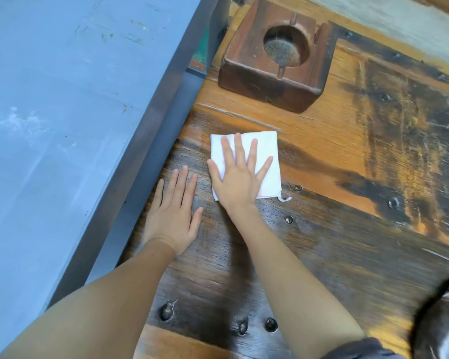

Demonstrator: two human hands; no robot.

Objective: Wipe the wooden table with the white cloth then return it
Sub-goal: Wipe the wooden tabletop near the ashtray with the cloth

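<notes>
A folded white cloth (266,151) lies flat on the dark, worn wooden table (335,229), near its left edge. My right hand (237,177) rests palm down on the cloth with its fingers spread, covering the cloth's lower left part. My left hand (173,213) lies flat on the bare wood just left of the cloth, fingers slightly apart, holding nothing. A loose thread sticks out at the cloth's lower right corner.
A square wooden ashtray (278,53) stands beyond the cloth. Along the table's left side runs a dark metal rail (145,141), with grey-blue floor (49,125) past it. Bolt heads (289,219) dot the wood. A dark round object (446,320) sits at the bottom right.
</notes>
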